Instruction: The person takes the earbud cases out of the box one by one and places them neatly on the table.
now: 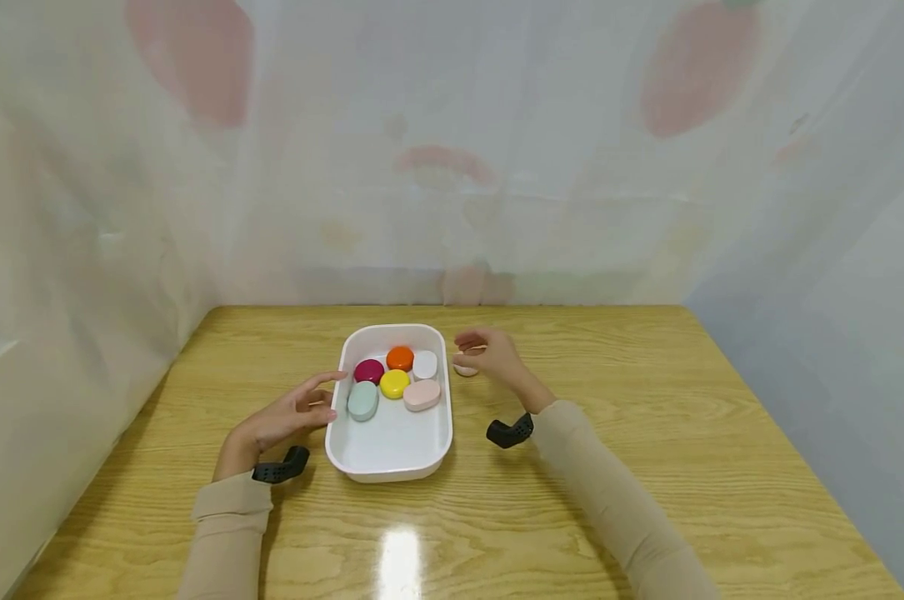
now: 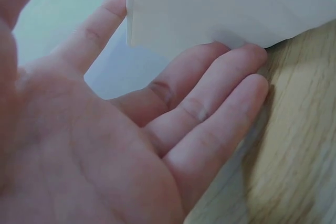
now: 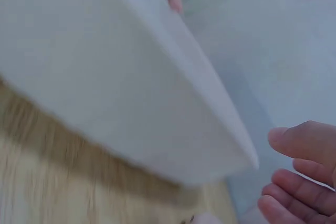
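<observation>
My left hand (image 1: 290, 419) is at the left wall of a white basin (image 1: 392, 450), index finger and thumb at the rim. In the left wrist view its other fingers (image 2: 210, 108) extend, relaxed, against the outer wall. Inside the basin lie smooth, rounded soap-like pieces: dark red (image 1: 369, 372), orange (image 1: 400, 358), yellow (image 1: 395, 384), white (image 1: 425, 365), pale green (image 1: 363, 401) and pale pink (image 1: 422, 396). Just right of the basin, my right hand (image 1: 494, 358) hovers with loosely bent fingers over a small pale rounded piece (image 1: 466, 369), partly hidden. The right wrist view shows nothing between thumb and fingers.
A wood-grain table (image 1: 616, 392) carries the basin. Pale printed curtain sheeting (image 1: 437, 233) hangs behind it and along the left, with a plain pale surface (image 1: 864, 350) at the right. Each wrist wears a black device (image 1: 510, 431).
</observation>
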Tool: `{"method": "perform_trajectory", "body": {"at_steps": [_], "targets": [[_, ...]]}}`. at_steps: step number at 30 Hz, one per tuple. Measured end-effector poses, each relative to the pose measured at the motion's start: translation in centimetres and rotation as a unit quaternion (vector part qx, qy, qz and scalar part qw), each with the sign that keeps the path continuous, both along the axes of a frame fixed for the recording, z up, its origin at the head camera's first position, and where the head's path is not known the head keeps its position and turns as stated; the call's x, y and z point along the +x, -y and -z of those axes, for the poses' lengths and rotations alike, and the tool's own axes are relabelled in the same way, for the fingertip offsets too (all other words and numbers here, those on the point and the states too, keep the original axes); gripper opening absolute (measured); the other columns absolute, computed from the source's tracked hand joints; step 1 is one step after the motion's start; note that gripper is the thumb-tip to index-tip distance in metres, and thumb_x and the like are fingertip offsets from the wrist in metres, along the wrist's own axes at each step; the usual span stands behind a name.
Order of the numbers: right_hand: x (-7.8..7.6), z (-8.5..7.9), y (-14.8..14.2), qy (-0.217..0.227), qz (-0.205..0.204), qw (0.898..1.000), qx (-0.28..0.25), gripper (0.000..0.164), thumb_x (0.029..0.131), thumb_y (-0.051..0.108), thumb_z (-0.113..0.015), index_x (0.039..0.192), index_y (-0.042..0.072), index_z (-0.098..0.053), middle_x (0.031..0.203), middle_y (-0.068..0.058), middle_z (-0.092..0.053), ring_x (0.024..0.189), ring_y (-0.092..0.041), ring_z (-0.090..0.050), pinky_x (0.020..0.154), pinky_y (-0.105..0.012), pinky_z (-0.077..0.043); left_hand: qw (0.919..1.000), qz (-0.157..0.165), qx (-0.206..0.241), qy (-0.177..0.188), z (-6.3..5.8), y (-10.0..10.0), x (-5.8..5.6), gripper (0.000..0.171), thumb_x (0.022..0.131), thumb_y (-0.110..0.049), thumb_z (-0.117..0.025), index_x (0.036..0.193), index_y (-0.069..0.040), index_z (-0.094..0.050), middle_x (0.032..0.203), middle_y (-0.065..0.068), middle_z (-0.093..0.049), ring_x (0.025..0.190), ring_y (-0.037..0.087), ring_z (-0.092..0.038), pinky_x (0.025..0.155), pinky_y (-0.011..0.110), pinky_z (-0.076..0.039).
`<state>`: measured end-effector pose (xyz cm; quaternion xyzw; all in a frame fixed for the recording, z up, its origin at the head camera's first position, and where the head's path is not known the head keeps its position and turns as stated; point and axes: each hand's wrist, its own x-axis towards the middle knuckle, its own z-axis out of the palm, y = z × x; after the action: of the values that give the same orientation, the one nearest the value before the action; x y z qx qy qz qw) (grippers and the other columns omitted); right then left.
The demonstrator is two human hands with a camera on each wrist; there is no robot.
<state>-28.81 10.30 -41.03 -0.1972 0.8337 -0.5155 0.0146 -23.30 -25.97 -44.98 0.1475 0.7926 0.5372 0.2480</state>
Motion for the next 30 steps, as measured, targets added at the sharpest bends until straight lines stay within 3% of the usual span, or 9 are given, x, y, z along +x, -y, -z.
{"method": "perform_trajectory", "body": {"at_steps": [7,11,15,24,30], "targets": [[1.0,-2.1,3.8,0.015,-0.057,0.997,0.039,0.036,0.083,0.006,-0.074,0.115,-0.007,-0.065,0.115,-0.026,-0.067,0.104,-0.034,-0.065,0.091,-0.033,-0.056,1.0000,0.003,0.009,0.001,-0.2,0.0,0.0,0.066,0.096,-0.025,-0.058,0.151,-0.021,-0.023,0.140,0.025,-0.041,0.122,0.030,-0.050,0.109,0.052,-0.041],[1.5,-2.2,6.1,0.012,-0.113,0.990,0.079,0.037,0.081,0.006,-0.075,0.114,-0.008,-0.064,0.114,-0.025,-0.067,0.105,-0.035,-0.066,0.089,-0.028,-0.056,0.9999,0.006,0.010,-0.002,-0.3,-0.1,0.1,0.065,0.096,-0.026,-0.058,0.150,-0.019,-0.023,0.139,0.025,-0.041,0.120,0.029,-0.051,0.109,0.052,-0.042],[1.7,-1.8,8.0,0.004,-0.139,0.986,0.095,0.035,0.079,0.006,-0.077,0.109,-0.008,-0.065,0.110,-0.025,-0.068,0.102,-0.035,-0.066,0.086,-0.024,-0.056,0.9999,0.009,0.010,-0.003,-0.3,-0.1,0.1,0.064,0.096,-0.025,-0.058,0.150,-0.018,-0.023,0.137,0.024,-0.041,0.119,0.029,-0.052,0.109,0.052,-0.042],[0.7,-0.9,10.4,0.023,-0.079,0.988,0.130,0.035,0.077,0.007,-0.079,0.108,-0.005,-0.067,0.108,-0.020,-0.070,0.104,-0.032,-0.066,0.090,-0.028,-0.055,0.9996,0.020,0.018,-0.009,-0.3,0.0,0.1,0.063,0.097,-0.021,-0.056,0.150,-0.015,-0.022,0.137,0.026,-0.042,0.120,0.028,-0.052,0.108,0.049,-0.043],[0.3,-0.1,11.0,0.011,-0.057,0.980,0.190,0.036,0.075,0.007,-0.082,0.107,-0.005,-0.069,0.107,-0.017,-0.072,0.100,-0.026,-0.065,0.093,-0.029,-0.053,0.9995,0.022,0.015,-0.017,-0.5,0.1,0.2,0.063,0.097,-0.022,-0.056,0.150,-0.015,-0.021,0.135,0.026,-0.043,0.118,0.025,-0.054,0.105,0.041,-0.048]]}}
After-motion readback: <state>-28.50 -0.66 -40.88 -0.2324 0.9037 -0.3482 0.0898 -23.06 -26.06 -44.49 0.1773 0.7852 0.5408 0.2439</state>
